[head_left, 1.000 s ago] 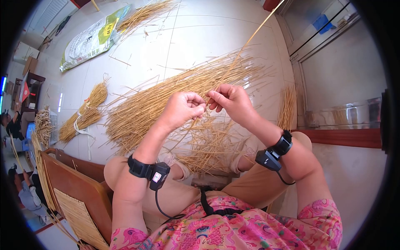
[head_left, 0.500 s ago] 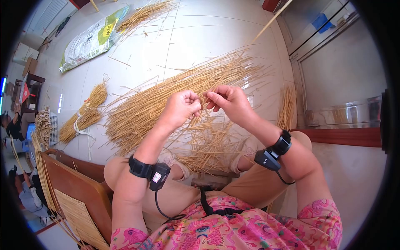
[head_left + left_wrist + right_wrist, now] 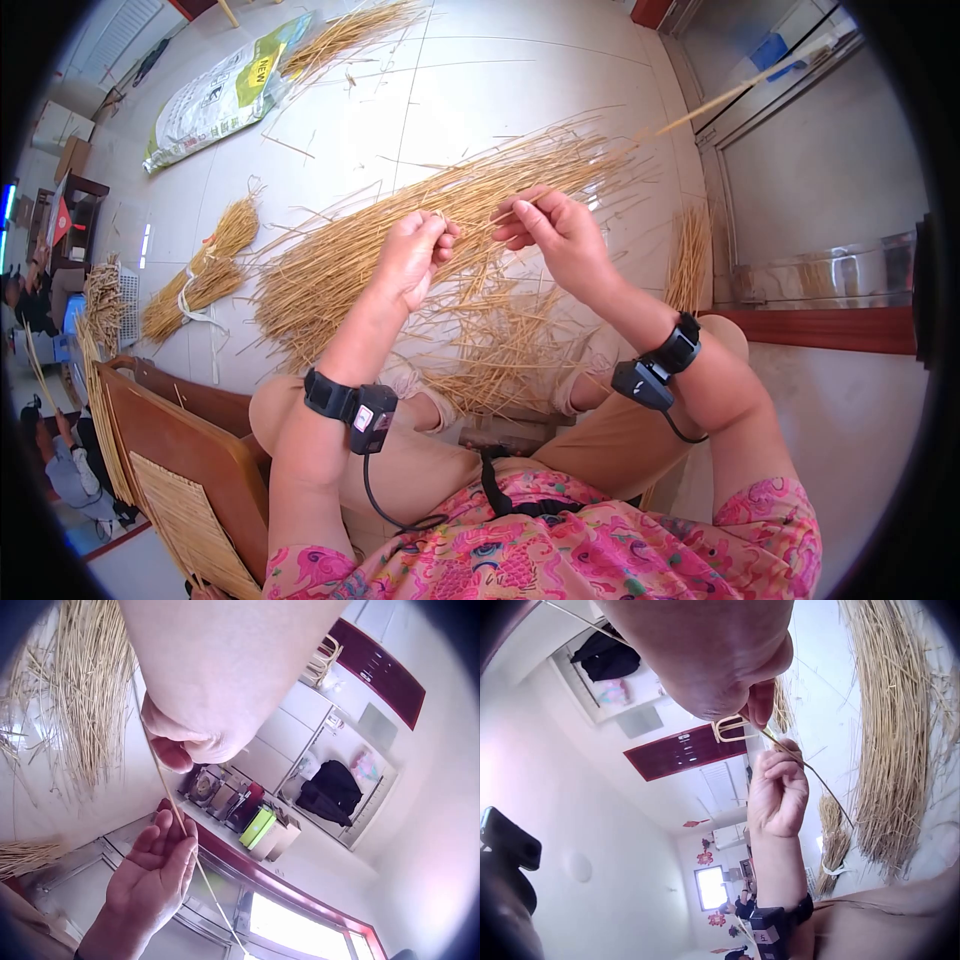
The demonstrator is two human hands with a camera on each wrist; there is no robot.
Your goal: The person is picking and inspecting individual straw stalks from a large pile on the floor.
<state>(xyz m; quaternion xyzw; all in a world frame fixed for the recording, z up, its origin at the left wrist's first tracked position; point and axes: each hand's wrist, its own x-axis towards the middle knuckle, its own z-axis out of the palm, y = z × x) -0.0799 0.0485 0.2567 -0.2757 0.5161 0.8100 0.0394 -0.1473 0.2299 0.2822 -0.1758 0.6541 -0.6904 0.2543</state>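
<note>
A single long straw (image 3: 211,892) runs between both hands in the left wrist view. My left hand (image 3: 415,255) has its fingers curled round the straw, near the lower end seen in the right wrist view. To its right, my right hand (image 3: 552,235) pinches the same straw (image 3: 735,92) between thumb and fingers; beyond it the stalk slants up to the far right. A gap separates the hands. Below them lies a wide pile of straw (image 3: 340,262) on the floor, with shorter loose pieces (image 3: 505,345) nearer the feet.
A tied straw bundle (image 3: 205,270) lies at the left, below a printed sack (image 3: 215,105) with straw at its mouth. A wooden chair (image 3: 185,440) stands at the lower left. Glazed doors (image 3: 820,170) are on the right; more straw (image 3: 688,260) rests beside them. Other people sit at the far left.
My left hand has moved left, away from my right hand, and turned. My right hand has risen slightly, and the straw's far part has swung right and down, across the doors.
</note>
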